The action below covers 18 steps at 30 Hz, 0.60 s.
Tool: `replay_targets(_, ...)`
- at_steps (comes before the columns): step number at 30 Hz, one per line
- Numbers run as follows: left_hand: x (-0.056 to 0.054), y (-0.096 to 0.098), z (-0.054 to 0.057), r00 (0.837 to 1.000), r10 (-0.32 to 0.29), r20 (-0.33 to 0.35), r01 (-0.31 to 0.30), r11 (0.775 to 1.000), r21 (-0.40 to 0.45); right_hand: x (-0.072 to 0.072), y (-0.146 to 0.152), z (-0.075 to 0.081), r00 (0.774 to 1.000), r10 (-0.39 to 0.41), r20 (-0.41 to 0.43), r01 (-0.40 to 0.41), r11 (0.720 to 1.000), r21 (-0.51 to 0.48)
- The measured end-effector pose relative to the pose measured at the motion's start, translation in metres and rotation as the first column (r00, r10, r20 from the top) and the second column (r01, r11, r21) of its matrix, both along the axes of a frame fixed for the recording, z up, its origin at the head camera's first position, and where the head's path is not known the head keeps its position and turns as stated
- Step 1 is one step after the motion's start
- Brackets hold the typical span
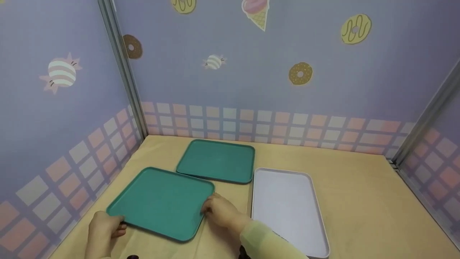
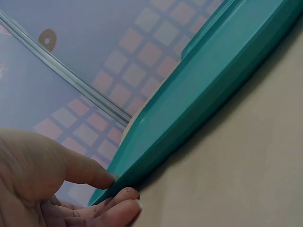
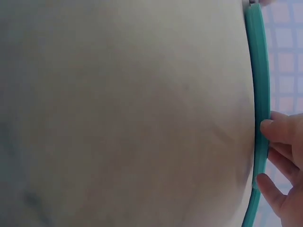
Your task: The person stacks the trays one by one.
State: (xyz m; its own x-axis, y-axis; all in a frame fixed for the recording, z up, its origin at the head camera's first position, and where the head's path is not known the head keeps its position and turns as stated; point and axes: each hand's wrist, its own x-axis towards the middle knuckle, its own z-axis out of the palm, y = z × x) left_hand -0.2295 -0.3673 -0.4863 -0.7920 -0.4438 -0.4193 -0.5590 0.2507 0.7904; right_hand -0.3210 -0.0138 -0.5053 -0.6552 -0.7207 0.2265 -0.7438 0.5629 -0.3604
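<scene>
A green rectangular tray (image 1: pixel 161 205) lies at the near left of the table, turned at a slant. At its near left corner, my left hand (image 1: pixel 102 228) pinches the rim; the left wrist view shows the thumb (image 2: pixel 97 176) on top and the other fingers under the edge of the tray (image 2: pixel 189 109). My right hand (image 1: pixel 222 210) grips the right side of the same tray near its far right corner. In the right wrist view, fingers and thumb of that hand (image 3: pixel 286 151) are around the rim (image 3: pixel 260 71).
A second green tray (image 1: pixel 217 160) lies behind, close to the first one's far edge. To the right is a white tray (image 1: pixel 287 208), lengthwise. Patterned walls (image 1: pixel 251 90) with metal corner posts (image 1: pixel 124 72) bound the cloth-covered table (image 1: pixel 366 201). A small dark object (image 1: pixel 133 257) shows at the bottom edge.
</scene>
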Motion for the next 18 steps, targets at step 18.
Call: replay_targets(18,-0.021,0.003,0.000,0.999,-0.024,-0.037,0.017,0.982,-0.188,0.036,-0.005,0.010,0.963,0.256,0.084,-0.262,0.962,0.078)
